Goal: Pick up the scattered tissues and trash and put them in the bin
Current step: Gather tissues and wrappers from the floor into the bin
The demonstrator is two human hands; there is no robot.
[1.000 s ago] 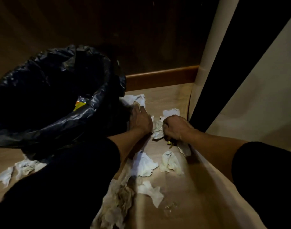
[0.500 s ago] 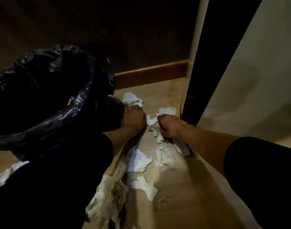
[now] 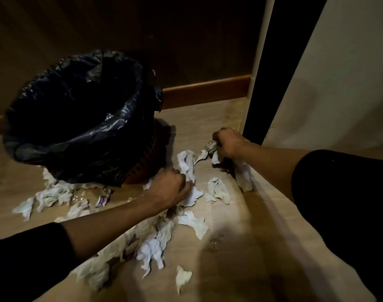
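While both hands (image 3: 171, 188) grip tissues (image 3: 187, 164); bin (image 3: 77, 118) beside L.

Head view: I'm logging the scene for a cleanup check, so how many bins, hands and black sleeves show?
Bin: 1
Hands: 2, left hand and right hand
Black sleeves: 2
Tissues: overlapping, cannot count
Total counted: 5

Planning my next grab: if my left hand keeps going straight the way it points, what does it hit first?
Probably the long crumpled white tissue right before the left hand's knuckles, already touching; depth is unclear.
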